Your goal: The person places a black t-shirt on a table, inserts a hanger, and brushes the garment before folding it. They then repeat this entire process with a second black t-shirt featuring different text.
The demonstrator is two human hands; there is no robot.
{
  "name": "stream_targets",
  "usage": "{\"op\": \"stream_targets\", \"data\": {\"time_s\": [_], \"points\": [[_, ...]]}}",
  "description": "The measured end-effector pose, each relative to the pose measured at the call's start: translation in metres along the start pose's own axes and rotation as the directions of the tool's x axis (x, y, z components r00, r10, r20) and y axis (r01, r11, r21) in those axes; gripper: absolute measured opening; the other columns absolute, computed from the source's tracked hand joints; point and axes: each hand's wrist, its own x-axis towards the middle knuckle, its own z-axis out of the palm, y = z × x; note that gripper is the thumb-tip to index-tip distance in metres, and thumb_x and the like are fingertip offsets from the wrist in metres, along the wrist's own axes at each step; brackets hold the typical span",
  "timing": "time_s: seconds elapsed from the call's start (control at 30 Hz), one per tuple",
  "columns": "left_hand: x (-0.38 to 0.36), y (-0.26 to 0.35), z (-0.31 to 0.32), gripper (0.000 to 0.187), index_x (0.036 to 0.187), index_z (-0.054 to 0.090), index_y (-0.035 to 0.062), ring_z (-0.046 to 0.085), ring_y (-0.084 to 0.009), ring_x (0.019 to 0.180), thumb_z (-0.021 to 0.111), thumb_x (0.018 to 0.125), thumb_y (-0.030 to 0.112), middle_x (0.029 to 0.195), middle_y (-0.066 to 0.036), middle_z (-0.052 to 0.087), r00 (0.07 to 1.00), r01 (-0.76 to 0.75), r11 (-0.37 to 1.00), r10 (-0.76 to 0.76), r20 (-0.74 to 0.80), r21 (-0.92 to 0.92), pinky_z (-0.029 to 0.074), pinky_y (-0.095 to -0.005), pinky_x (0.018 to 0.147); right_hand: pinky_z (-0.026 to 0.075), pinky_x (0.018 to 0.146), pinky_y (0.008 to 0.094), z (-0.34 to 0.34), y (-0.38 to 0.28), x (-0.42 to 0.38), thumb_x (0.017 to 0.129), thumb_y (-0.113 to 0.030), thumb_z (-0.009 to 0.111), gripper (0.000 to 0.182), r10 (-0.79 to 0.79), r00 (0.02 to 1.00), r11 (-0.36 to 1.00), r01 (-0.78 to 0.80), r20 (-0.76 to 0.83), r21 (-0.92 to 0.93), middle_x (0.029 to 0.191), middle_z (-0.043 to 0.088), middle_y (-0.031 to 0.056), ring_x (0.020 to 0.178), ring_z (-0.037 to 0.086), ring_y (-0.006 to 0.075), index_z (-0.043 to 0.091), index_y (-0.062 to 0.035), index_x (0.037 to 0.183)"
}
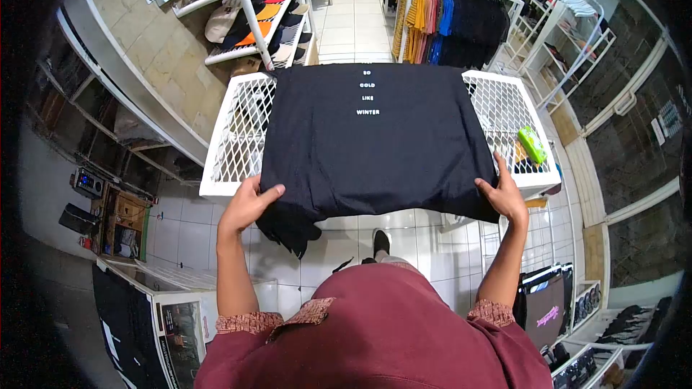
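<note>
A black shirt (375, 151) with white lettering near its far edge lies spread over a white mesh-topped table (241, 126). Its near part hangs past the table's front edge, with a bunched bit drooping at the lower left. My left hand (250, 204) pinches the shirt's left side, thumb on top. At the right side, my right hand (504, 193) grips the cloth, its thumb on top and a finger extended along the edge. The fingers beneath the cloth are hidden on both sides.
A green packet (532, 145) rests on the mesh at the right. Beyond the table stand a shelf of caps (270, 11) and a rack of hanging shirts (440, 21). Folded dark garments (546, 310) are at the lower right, a glass-fronted wall farther right.
</note>
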Motion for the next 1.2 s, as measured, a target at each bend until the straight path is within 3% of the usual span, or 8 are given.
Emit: {"op": "stream_targets", "data": {"time_s": [0.1,0.3,0.5,0.57,0.73,0.87,1.13,1.2], "points": [[0.017,-0.014,-0.012,0.051,0.134,0.058,-0.0092,0.063,-0.0164,0.109,0.066,0.102,0.03,0.123,-0.013,0.068,0.964,-0.029,0.982,-0.021,-0.267,-0.185,0.049,-0.0323,0.096,0.032,0.119,0.0397,-0.003,0.003,0.011,0.097,-0.022,0.067,0.067,-0.171,0.972,0.985,0.175,-0.16,0.009,0.15,0.05,0.0279,0.144,0.045,0.0366,0.04,0.0004,0.154],[0.044,0.052,-0.046,0.043,0.134,0.058,-0.0078,0.066,-0.018,0.102,0.055,0.108,0.027,0.119,-0.012,0.069,0.906,-0.316,0.929,0.236,-0.352,-0.192,0.052,-0.0323,0.093,0.047,0.102,0.0341,-0.051,-0.075,0.034,0.105,-0.018,0.058,0.043,-0.292,0.833,0.902,0.404,-0.469,0.156,0.133,0.064,0.0196,0.115,0.063,0.0244,0.052,-0.0012,0.144],[0.002,-0.033,-0.02,0.05,0.119,0.066,-0.0091,0.066,-0.0168,0.096,0.072,0.097,0.035,0.109,-0.011,0.072,0.926,-0.124,0.969,0.191,-0.327,0.214,0.052,-0.0309,0.088,0.046,0.105,0.0395,0.015,0.029,0.007,0.097,-0.035,0.07,0.058,-0.115,0.895,0.992,0.124,-0.431,-0.008,0.13,0.066,0.0251,0.121,0.063,0.0343,0.055,-0.0007,0.142],[-0.017,-0.064,-0.007,0.044,0.112,0.068,-0.0067,0.062,-0.0157,0.088,0.072,0.096,0.034,0.097,-0.01,0.072,0.945,-0.022,0.977,0.09,-0.316,0.212,0.051,-0.0317,0.082,0.053,0.085,0.0399,0.031,0.049,-0.022,0.096,-0.036,0.071,0.058,0.057,0.95,0.994,-0.026,-0.306,0.105,0.099,0.07,0.018,0.091,0.066,0.0263,0.055,-0.0064,0.144],[-0.044,-0.108,0.008,0.034,0.096,0.066,-0.0033,0.057,-0.0135,0.069,0.066,0.101,0.031,0.075,-0.006,0.067,0.894,0.004,0.993,0.05,-0.446,0.119,0.048,-0.033,0.067,0.046,0.054,0.0265,0.052,0.052,-0.075,0.099,-0.008,0.066,0.057,0.135,0.93,0.957,-0.032,-0.342,0.289,0.076,0.059,0.0019,0.062,0.053,0.0082,0.041,-0.0073,0.15],[-0.06,-0.12,0.019,0.034,0.095,0.068,-0.0031,0.062,-0.013,0.069,0.065,0.102,0.031,0.074,-0.007,0.07,0.864,0.128,0.975,-0.019,-0.504,0.183,0.049,-0.0322,0.067,0.048,0.059,0.0275,0.062,0.089,-0.081,0.098,-0.011,0.068,0.039,0.172,0.935,0.937,-0.057,-0.311,0.344,0.076,0.065,0.0038,0.064,0.058,0.0102,0.052,-0.0029,0.133],[-0.038,-0.188,0.179,0.027,0.099,0.074,-0.0015,0.068,-0.0128,0.071,0.07,0.098,0.025,0.079,-0.007,0.074,0.989,0.124,0.986,-0.115,-0.09,0.111,0.055,-0.0294,0.069,0.053,0.07,0.0343,0.102,0.164,-0.091,0.091,-0.017,0.072,0.023,0.16,0.956,0.971,-0.107,-0.247,0.214,0.082,0.071,0.0095,0.072,0.066,0.0186,0.072,-0.0081,0.112],[-0.02,-0.169,0.248,0.034,0.11,0.07,-0.0014,0.069,-0.0141,0.077,0.067,0.101,0.032,0.087,-0.009,0.074,0.975,0.117,0.991,-0.128,0.184,0.066,0.055,-0.0307,0.07,0.053,0.071,0.0345,0.105,0.164,-0.09,0.091,-0.019,0.072,0.022,0.153,0.966,0.979,-0.119,-0.207,0.168,0.084,0.071,0.0108,0.074,0.067,0.0197,0.074,-0.0087,0.11]]}}
